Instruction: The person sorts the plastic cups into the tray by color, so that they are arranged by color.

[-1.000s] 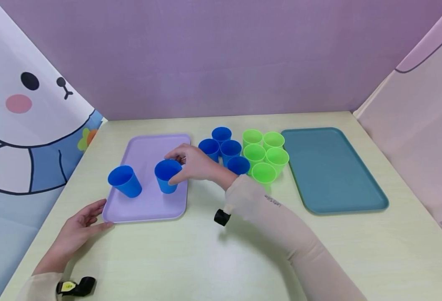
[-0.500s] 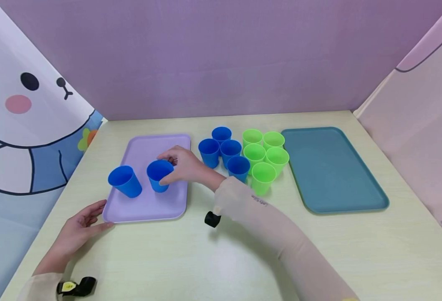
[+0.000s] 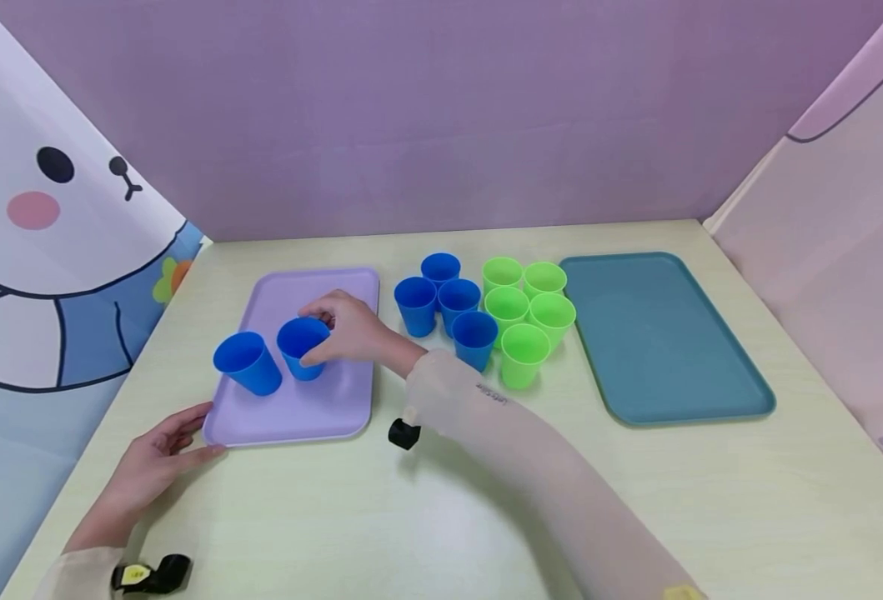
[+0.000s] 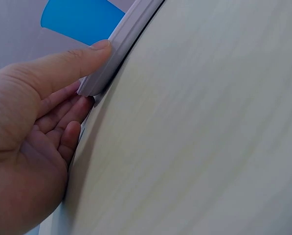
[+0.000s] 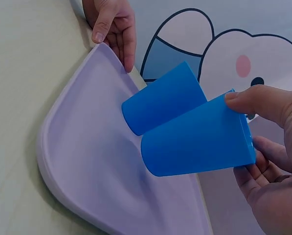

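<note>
Fingers and thumb of the left hand [image 3: 150, 468] grip the near left corner of a lilac tray [image 3: 332, 412]. Over that tray, a plain blue cup [image 3: 298, 343], mouth up and tapering to its base, is pinched at the rim by the right hand [image 3: 351, 327], just beside another blue cup [image 3: 256, 373] toward the left edge. Smooth-walled, four blue cups [image 3: 456, 318] and five green cups [image 3: 509, 310] stand toward the faintly grained desk's [image 3: 381, 525] far edge, left of a round-cornered teal tray [image 3: 666, 337].

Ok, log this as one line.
right hand: holds blue cup over lilac tray; left hand: holds tray corner; another blue cup: on tray
</note>
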Demonstrator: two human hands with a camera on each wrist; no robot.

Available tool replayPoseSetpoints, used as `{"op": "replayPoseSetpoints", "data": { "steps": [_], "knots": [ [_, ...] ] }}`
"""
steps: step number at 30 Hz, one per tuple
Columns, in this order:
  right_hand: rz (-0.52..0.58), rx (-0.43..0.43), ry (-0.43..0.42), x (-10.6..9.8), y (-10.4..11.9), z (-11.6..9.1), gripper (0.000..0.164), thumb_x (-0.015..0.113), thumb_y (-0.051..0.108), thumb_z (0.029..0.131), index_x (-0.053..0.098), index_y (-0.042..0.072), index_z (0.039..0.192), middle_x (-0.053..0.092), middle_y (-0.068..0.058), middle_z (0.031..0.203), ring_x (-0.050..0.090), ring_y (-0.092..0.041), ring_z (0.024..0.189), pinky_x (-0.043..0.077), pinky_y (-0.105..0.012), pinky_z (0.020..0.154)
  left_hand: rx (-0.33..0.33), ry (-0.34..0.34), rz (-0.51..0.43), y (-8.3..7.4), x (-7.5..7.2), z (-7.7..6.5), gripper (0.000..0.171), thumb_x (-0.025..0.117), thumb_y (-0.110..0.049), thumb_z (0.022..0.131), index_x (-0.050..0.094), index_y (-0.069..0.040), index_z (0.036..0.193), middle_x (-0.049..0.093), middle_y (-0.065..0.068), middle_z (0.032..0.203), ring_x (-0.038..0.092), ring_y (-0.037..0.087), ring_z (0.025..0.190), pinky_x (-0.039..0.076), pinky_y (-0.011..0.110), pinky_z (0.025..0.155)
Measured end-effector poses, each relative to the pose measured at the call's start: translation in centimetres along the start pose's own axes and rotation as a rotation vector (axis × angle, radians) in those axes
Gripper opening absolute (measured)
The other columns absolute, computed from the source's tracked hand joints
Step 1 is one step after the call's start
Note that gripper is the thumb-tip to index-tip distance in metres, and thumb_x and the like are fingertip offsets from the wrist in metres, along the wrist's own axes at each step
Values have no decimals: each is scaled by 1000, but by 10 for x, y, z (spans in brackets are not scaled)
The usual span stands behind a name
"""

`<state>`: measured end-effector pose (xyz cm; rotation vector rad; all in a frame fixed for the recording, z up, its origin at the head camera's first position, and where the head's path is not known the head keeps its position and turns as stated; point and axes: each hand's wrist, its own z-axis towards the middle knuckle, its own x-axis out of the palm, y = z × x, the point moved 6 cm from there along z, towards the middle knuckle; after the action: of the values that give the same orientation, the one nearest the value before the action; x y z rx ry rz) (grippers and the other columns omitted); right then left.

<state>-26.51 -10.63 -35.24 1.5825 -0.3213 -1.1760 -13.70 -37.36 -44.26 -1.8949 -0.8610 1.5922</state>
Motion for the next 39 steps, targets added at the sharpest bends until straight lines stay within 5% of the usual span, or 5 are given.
{"op": "replayPoseSetpoints", "data": {
  "steps": [8, 16, 39],
  "knots": [
    [-30, -23, 41, 12, 1, 6, 61, 89, 18, 75, 66, 7, 130, 54, -1, 115, 51, -11, 98, 45, -15, 77, 5, -4, 5, 1, 1, 0, 81, 74, -37, 91, 37, 0, 151, 43, 29, 147, 47, -3, 114, 36, 0, 80],
    [-34, -24, 63, 20, 3, 7, 62, 89, 18, 75, 64, 6, 131, 54, -1, 116, 50, -10, 98, 45, -15, 76, -54, 31, -3, 3, 2, -1, 86, 73, -40, 91, 31, 0, 154, 37, 28, 152, 39, 45, 134, 38, 1, 78],
    [91, -15, 74, 28, 3, 7, 72, 85, 11, 79, 53, 6, 143, 56, -6, 127, 53, -12, 109, 46, -16, 86, -52, 36, 4, 2, 2, 0, 87, 74, -41, 90, 31, 0, 154, 36, 28, 152, 38, 47, 135, 39, 1, 79]
  ]
}}
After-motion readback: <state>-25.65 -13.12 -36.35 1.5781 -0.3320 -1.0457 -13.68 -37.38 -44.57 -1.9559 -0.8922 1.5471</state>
